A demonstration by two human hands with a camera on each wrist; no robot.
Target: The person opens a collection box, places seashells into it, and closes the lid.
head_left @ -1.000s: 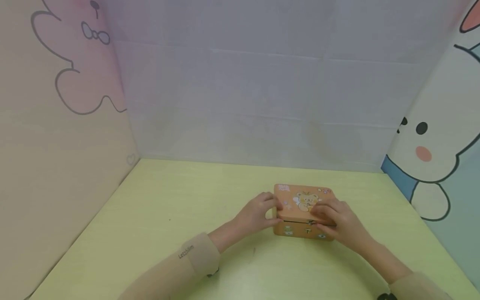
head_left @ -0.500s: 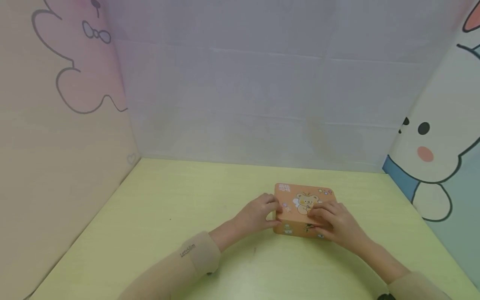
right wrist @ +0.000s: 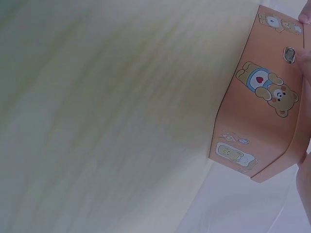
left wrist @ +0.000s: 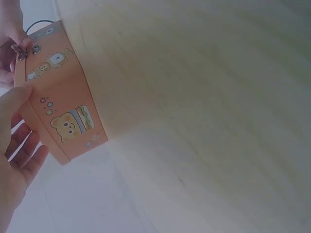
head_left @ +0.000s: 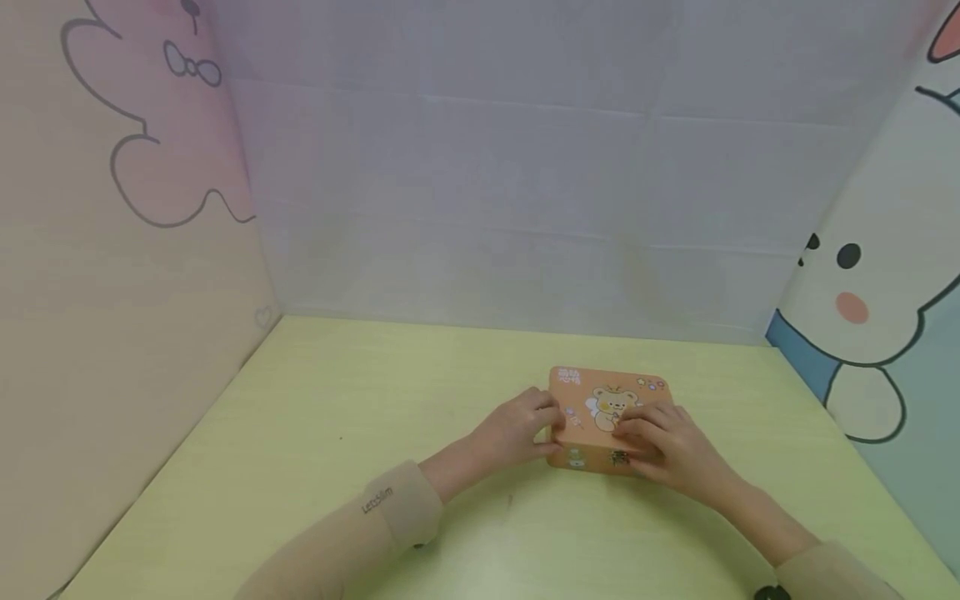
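Observation:
An orange tin box (head_left: 596, 379) with a bear printed on its lid stands on the table, right of centre. Its lid is down. My left hand (head_left: 513, 429) holds the lid's left corner, fingers on top and thumb at the front edge. At the front right, my right hand (head_left: 678, 450) grips the lid, fingertips on top, thumb low at the front beside the metal clasp (head_left: 619, 457). In the left wrist view, the thumb touches the clasp's loose flap (left wrist: 19, 51). The catch plate (right wrist: 289, 55) shows on the box front in the right wrist view.
The pale yellow table (head_left: 375, 400) extends around the box. A whitish sheet (head_left: 465, 183) forms the back wall. Side walls carry cartoon drawings, a pink figure (head_left: 180, 150) left and a white animal (head_left: 870, 275) right.
The lid has come down, and the dark gap along the box's front has gone. Both hands stay at the lid, with the right thumb still near the clasp.

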